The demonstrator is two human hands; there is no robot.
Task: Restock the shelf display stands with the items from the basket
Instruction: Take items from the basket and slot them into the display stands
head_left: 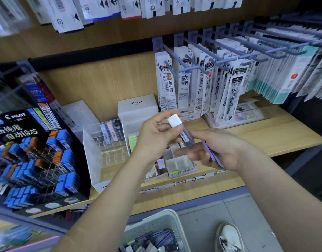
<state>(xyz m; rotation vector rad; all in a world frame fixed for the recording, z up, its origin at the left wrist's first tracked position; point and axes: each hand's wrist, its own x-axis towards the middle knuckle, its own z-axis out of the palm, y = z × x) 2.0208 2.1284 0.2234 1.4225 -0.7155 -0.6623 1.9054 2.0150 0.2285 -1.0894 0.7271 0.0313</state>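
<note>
My left hand [157, 132] grips a clear lead-refill tube with a white cap [180, 128], holding it tilted above the shelf. My right hand [213, 149] holds purple refill cases [213, 155] against its palm, fingers stretched toward the tube. Below them a small white divided box [180, 163] stands on the wooden shelf [265, 135]. A clear acrylic display stand [105, 148] with a few cases in its back slots is left of the hands. The white basket [156, 222] with more cases sits on the floor at the bottom.
A black Pilot display stand [36, 157] with blue and orange lead cases fills the left. A white Pilot box [138, 108] stands behind the hands. Hanging pen refill packs on hooks [220, 79] crowd the upper right. My shoe [229, 237] is beside the basket.
</note>
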